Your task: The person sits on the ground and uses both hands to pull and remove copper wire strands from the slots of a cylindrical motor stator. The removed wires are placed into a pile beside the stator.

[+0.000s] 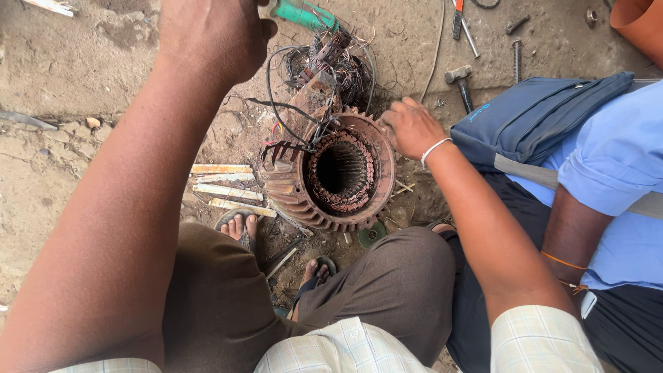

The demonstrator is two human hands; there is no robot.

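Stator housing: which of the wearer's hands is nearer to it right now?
Right. The right hand rests on the upper right rim of the stator housing. The left hand is raised above and to the left of it, gripping a green-handled tool, clear of the housing.

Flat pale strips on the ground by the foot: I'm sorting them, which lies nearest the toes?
The lowest strip, angled down toward the toes; the other three lie farther up.

Bare dirt floor, uneven and dusty. Resting directly on it: a rusted motor housing with a tangle of wires just behind, four pale strips beside it, a hammer, bolts and a green disc.
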